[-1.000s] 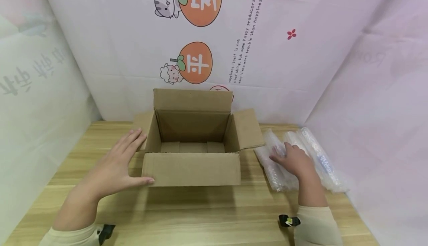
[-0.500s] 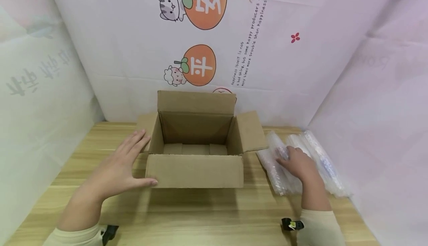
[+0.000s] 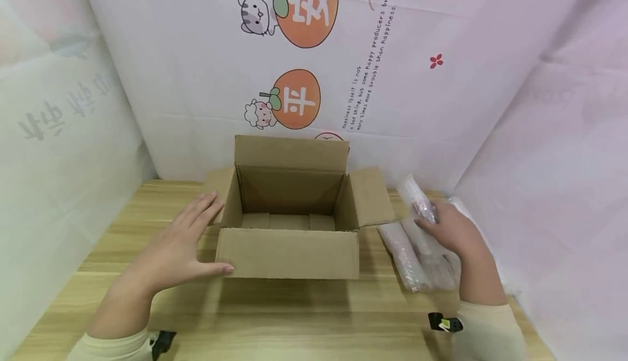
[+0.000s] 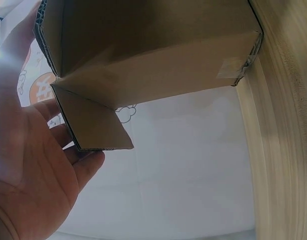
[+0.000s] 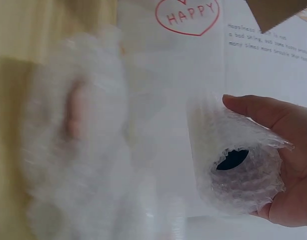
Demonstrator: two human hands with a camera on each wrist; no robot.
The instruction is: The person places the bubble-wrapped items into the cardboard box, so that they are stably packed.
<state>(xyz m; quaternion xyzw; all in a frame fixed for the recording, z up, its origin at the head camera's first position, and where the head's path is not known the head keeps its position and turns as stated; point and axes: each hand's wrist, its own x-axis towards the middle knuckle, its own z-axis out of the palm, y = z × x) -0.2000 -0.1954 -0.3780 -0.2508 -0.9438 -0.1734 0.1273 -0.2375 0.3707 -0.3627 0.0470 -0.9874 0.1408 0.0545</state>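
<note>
An open cardboard box (image 3: 289,192) stands on the wooden table with its flaps folded outward. My left hand (image 3: 167,246) lies at its left side, fingers extended against the left flap (image 3: 219,186) and thumb on the front flap (image 3: 287,253). In the left wrist view, fingertips (image 4: 91,167) show behind that flap. On the right, my right hand (image 3: 458,230) grips a bubble-wrapped bundle (image 3: 414,193), tilted and raised from the others. The right wrist view shows the bundle's (image 5: 206,137) rolled end with something dark inside; the wrapped contents cannot be made out.
Several more bubble-wrapped bundles (image 3: 404,257) lie side by side on the table (image 3: 294,323), right of the box. White printed sheets (image 3: 392,77) enclose the table at the back and both sides. The box's right flap (image 3: 371,197) reaches out toward the bundles.
My right hand has taken hold of one bundle and lifted it off the others, moving slightly right. My left hand has stayed on the box. The head view has shifted slightly.
</note>
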